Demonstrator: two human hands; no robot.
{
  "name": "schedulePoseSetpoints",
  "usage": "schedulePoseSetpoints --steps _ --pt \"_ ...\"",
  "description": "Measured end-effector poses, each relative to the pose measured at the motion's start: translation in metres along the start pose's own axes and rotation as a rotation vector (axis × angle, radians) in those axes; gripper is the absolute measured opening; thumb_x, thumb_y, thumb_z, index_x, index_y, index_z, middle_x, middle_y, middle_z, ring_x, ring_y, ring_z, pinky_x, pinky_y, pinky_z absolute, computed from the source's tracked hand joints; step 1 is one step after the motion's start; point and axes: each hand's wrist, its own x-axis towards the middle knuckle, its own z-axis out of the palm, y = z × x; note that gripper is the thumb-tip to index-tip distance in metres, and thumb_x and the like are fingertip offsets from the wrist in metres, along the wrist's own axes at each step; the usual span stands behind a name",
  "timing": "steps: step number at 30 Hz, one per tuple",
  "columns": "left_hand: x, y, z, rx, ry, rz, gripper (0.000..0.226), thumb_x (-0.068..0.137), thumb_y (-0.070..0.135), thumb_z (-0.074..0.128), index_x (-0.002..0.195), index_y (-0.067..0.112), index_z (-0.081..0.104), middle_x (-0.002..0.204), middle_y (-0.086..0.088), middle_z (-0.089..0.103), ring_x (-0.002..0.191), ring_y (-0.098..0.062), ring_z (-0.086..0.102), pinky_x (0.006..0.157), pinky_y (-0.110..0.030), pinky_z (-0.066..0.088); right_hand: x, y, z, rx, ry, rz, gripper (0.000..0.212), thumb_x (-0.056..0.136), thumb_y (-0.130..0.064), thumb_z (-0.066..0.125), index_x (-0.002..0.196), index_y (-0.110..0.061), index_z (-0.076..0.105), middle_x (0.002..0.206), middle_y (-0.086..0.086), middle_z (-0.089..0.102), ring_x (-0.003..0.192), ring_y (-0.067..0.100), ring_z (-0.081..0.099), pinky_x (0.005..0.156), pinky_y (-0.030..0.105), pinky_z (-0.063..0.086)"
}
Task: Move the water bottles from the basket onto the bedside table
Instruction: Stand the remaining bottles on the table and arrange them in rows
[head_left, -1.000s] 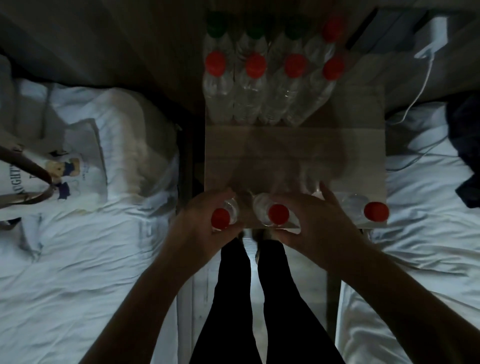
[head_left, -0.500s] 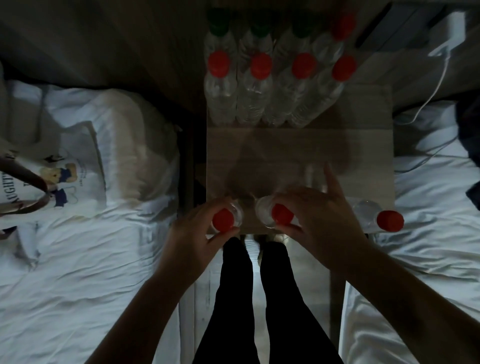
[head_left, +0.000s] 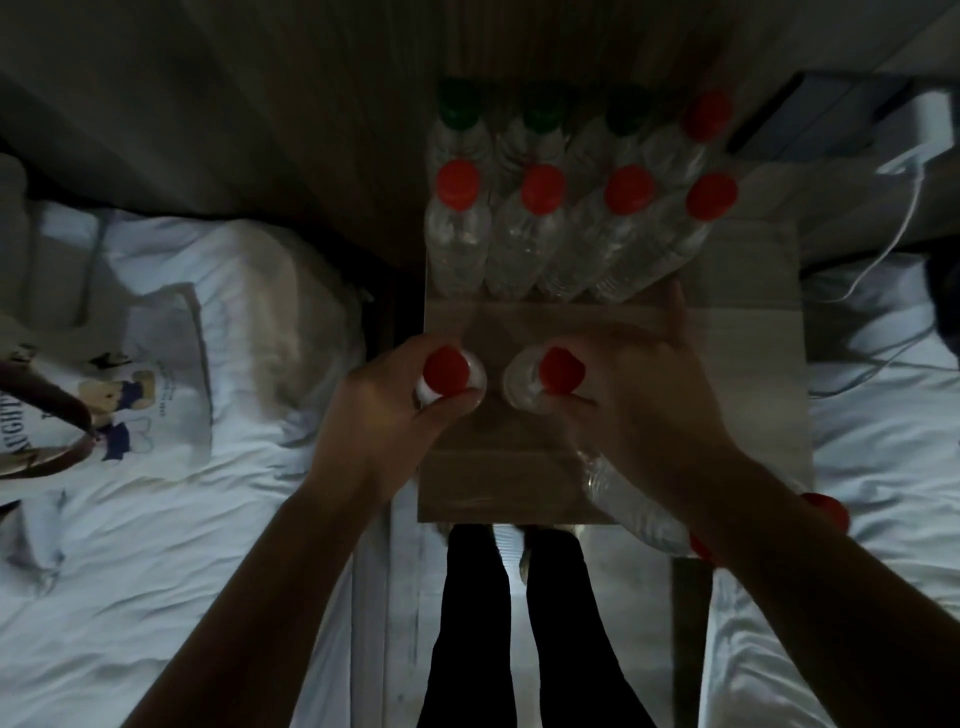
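Observation:
My left hand (head_left: 382, 415) grips a clear water bottle with a red cap (head_left: 445, 371) over the middle of the wooden bedside table (head_left: 748, 364). Beside it my right hand (head_left: 634, 400) grips a second red-capped bottle (head_left: 558, 370). Two rows of bottles (head_left: 540, 228) stand at the table's back, the front row red-capped, the back row mostly green-capped. Two more red-capped bottles (head_left: 628, 499) stand at the table's front right corner, partly hidden under my right forearm. The basket is out of view.
A white bed with a printed tote bag (head_left: 130, 384) and brown straps lies to the left. Another white bed (head_left: 883, 467) lies to the right, with a white charger (head_left: 930, 130) and its cable at the upper right. My legs stand below the table's front edge.
Both hands have carried their bottles from the table's front edge toward its middle. The bottles at the front right now sit under my right forearm.

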Motion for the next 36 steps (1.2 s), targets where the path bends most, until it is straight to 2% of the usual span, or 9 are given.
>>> schedulePoseSetpoints --steps 3,6,17,21,24,27,29,32,36 --pt "0.006 0.0 0.0 -0.014 0.014 0.013 0.036 0.074 0.035 0.073 0.105 0.041 0.055 0.087 0.032 0.056 0.081 0.019 0.055 0.073 0.004 0.038 0.006 -0.004 0.005 0.085 0.019 0.081 0.026 0.076 -0.05 0.064 0.093 -0.03 0.061 0.089 -0.009 0.067 0.089 0.017 0.063 0.088 0.037 0.043" --pt "0.006 -0.001 0.005 -0.014 0.055 0.015 0.039 0.073 0.034 0.074 0.098 0.048 0.048 0.08 0.036 0.052 0.082 0.026 0.051 0.07 0.005 0.037 0.007 -0.007 0.011 0.164 0.023 0.174 0.029 0.076 -0.049 0.068 0.098 -0.03 0.063 0.083 -0.013 0.066 0.072 0.006 0.056 0.067 0.023 0.038" --pt "-0.012 -0.006 0.029 -0.194 0.217 -0.032 0.039 0.074 0.034 0.074 0.091 0.06 0.051 0.09 0.045 0.056 0.09 0.021 0.054 0.072 0.003 0.038 -0.009 -0.016 0.033 0.547 0.126 0.353 0.021 0.08 -0.031 0.071 0.098 -0.026 0.061 0.077 -0.017 0.059 0.068 -0.007 0.054 0.062 0.003 0.039" --pt "-0.009 -0.015 0.037 -0.209 0.235 -0.054 0.049 0.07 0.036 0.077 0.096 0.065 0.048 0.094 0.04 0.06 0.091 0.016 0.057 0.074 -0.002 0.042 -0.011 -0.015 0.043 0.693 0.184 0.396 0.03 0.076 -0.027 0.077 0.093 -0.036 0.054 0.084 -0.013 0.063 0.074 0.0 0.059 0.065 0.007 0.042" --pt "-0.01 -0.03 0.051 -0.241 0.185 -0.152 0.053 0.069 0.041 0.078 0.111 0.051 0.047 0.102 0.024 0.063 0.092 0.007 0.061 0.076 -0.016 0.049 -0.014 -0.01 0.065 0.789 0.107 0.483 0.042 0.072 -0.027 0.079 0.101 -0.037 0.051 0.088 -0.019 0.062 0.08 -0.014 0.058 0.07 0.003 0.044" --pt "-0.01 -0.05 0.065 -0.265 0.164 -0.227 0.049 0.075 0.042 0.074 0.115 0.046 0.047 0.102 0.018 0.065 0.089 0.005 0.063 0.072 -0.023 0.051 -0.018 -0.004 0.1 0.961 -0.006 0.602 0.05 0.069 -0.024 0.076 0.108 -0.039 0.049 0.101 -0.011 0.064 0.091 0.0 0.063 0.084 0.029 0.055" --pt "-0.007 -0.061 0.072 -0.24 0.154 -0.245 0.047 0.076 0.04 0.073 0.117 0.041 0.049 0.098 0.017 0.066 0.086 0.005 0.063 0.07 -0.021 0.049 -0.017 -0.001 0.121 0.981 0.009 0.668 0.049 0.063 -0.028 0.068 0.11 -0.03 0.054 0.101 -0.002 0.066 0.09 0.013 0.066 0.078 0.036 0.055" --pt "0.002 -0.073 0.085 -0.178 0.158 -0.262 0.039 0.074 0.034 0.075 0.108 0.026 0.057 0.089 0.012 0.067 0.078 0.006 0.062 0.067 -0.017 0.047 -0.012 0.004 0.141 0.923 0.007 0.713 0.046 0.065 -0.033 0.063 0.107 -0.016 0.056 0.097 0.004 0.066 0.083 0.012 0.063 0.066 0.021 0.047" --pt "0.013 -0.086 0.096 -0.118 0.14 -0.245 0.026 0.073 0.026 0.076 0.093 0.018 0.061 0.08 0.007 0.067 0.07 -0.002 0.064 0.066 -0.026 0.053 -0.011 0.008 0.15 0.849 0.023 0.716 0.036 0.078 -0.029 0.068 0.111 -0.02 0.057 0.101 -0.003 0.066 0.084 0.004 0.06 0.06 0.008 0.033"
